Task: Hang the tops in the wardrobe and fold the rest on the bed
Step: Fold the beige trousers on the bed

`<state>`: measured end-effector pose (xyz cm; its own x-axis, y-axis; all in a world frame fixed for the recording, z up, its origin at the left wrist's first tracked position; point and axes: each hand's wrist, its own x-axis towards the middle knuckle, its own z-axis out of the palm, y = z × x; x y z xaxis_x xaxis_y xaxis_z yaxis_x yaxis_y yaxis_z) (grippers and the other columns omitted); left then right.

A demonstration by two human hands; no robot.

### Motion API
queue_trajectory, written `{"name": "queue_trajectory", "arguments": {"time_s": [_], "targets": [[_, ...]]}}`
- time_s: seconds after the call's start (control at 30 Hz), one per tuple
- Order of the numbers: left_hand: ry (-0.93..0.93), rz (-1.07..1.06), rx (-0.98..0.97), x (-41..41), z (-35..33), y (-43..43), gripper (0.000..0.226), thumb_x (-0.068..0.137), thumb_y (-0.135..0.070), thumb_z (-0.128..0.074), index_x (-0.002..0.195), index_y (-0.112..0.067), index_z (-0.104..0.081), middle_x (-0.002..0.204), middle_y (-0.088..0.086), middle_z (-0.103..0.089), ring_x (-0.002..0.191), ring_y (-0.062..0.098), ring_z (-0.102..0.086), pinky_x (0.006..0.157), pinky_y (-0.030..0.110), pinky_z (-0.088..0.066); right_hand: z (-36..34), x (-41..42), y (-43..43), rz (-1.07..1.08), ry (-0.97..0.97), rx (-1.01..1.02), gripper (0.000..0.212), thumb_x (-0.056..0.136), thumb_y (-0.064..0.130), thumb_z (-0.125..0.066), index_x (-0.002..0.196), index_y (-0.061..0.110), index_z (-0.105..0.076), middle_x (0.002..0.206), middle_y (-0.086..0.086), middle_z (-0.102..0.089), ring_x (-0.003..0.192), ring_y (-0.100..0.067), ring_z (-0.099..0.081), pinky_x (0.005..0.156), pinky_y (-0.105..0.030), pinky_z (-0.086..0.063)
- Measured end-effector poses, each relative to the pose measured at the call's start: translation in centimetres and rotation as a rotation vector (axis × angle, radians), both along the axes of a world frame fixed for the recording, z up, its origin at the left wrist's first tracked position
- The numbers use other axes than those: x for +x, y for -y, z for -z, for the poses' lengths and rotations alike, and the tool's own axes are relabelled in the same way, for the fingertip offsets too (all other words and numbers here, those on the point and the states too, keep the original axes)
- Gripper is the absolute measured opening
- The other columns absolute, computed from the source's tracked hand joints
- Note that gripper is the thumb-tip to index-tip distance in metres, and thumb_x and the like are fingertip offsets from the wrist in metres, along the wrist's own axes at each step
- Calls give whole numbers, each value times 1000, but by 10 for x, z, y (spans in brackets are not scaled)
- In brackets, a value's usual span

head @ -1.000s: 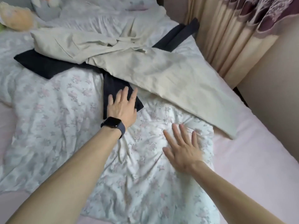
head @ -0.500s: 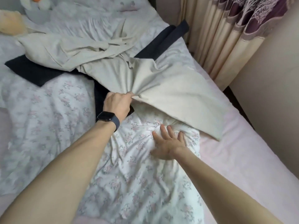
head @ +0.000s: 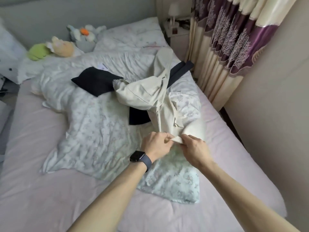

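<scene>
A cream garment (head: 150, 92) lies bunched on the bed, stretched toward me. My left hand (head: 157, 144), with a dark watch on its wrist, pinches the near edge of this cream garment. Close beside it, my right hand (head: 194, 148) grips the same edge. Under the cream cloth lies a dark navy garment (head: 95, 81), showing at the left, at the far right by the curtain and below the bunch. Both garments rest on a white floral duvet (head: 93, 123) spread over the pink bed sheet (head: 41, 190).
Several plush toys (head: 58, 49) sit by the headboard at the far left. A purple and cream curtain (head: 234, 41) hangs on the right, with a beige wall beside it. A small nightstand with a lamp (head: 175, 25) stands behind the bed's far corner.
My left hand went from lying flat on the navy garment to gripping the cream one and pulled it toward me, bunching it. My right hand left the duvet and took the same edge.
</scene>
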<state>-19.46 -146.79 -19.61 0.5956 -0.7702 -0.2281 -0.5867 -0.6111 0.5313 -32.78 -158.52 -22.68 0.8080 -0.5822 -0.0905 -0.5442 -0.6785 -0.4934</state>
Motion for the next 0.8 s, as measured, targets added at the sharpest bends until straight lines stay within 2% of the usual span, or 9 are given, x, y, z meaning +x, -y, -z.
{"name": "queue_trajectory", "arguments": {"time_s": [0.07, 0.13, 0.2, 0.33, 0.4, 0.47, 0.57, 0.67, 0.8], "targets": [[-460, -183, -187, -14, -24, -22, 17, 85, -20, -70, 99, -23, -78, 91, -4, -77, 90, 10, -70, 79, 24, -52, -28, -30, -28, -9, 117, 73, 8, 94, 21, -65, 97, 14, -63, 87, -5, -65, 81, -37, -62, 64, -41, -44], [-696, -387, -319, -26, -35, -35, 18, 89, -8, -65, 104, -9, -75, 100, 5, -75, 96, 13, -67, 74, 12, -47, -46, -58, -55, -24, 173, 121, 9, 92, 14, -68, 101, 11, -66, 86, -3, -63, 77, -33, -61, 67, -42, -47], [-706, -545, -316, -42, -38, -46, 22, 94, -14, -62, 114, -6, -68, 114, 9, -69, 104, 17, -63, 73, 11, -45, -61, -85, -82, -14, 179, 129, 14, 89, 8, -69, 103, 10, -68, 84, 0, -61, 74, -29, -59, 66, -37, -44], [-823, -686, -146, -65, -21, -56, 60, 93, -36, -66, 136, 2, -48, 133, 21, -58, 114, 36, -62, 88, 38, -52, -80, -123, -124, -65, 188, 179, 18, 86, 2, -67, 102, 10, -69, 86, 3, -63, 75, -23, -60, 67, -34, -46], [-857, -729, -129, -72, -11, -64, 57, 90, -29, -70, 133, 4, -53, 129, 26, -61, 112, 38, -64, 90, 43, -56, -85, -144, -141, -87, 175, 235, 15, 86, 5, -65, 99, 13, -69, 87, 5, -65, 77, -19, -61, 70, -33, -49], [-787, -763, -101, -82, 0, -75, 41, 84, -14, -72, 119, 6, -65, 110, 20, -70, 93, 30, -68, 82, 36, -56, -81, -169, -154, -46, 111, 295, 5, 90, 18, -63, 92, 16, -67, 85, 6, -64, 78, -15, -60, 73, -33, -49], [-761, -714, -66, -99, 8, -99, 31, 78, -4, -72, 107, 7, -69, 81, 2, -73, 74, 23, -66, 66, 24, -45, -70, -203, -151, 7, -233, 376, 34, 84, 48, -56, 89, 16, -68, 92, 4, -68, 88, -14, -62, 83, -34, -49], [-825, -667, -102, -110, 8, -123, 40, 80, -1, -74, 120, -4, -71, 98, 1, -74, 93, 20, -69, 87, 29, -53, -59, -214, -145, -33, -498, 569, 37, 81, 50, -69, 109, 26, -73, 116, 10, -69, 113, -13, -61, 96, -27, -46], [-946, -568, -157, -112, -5, -146, 43, 80, -4, -79, 122, -8, -71, 109, 6, -75, 99, 20, -69, 96, 34, -53, -65, -165, -135, 284, -186, 731, 66, 86, 66, -65, 137, 25, -59, 135, 5, -60, 123, -15, -58, 105, -32, -44]]}}
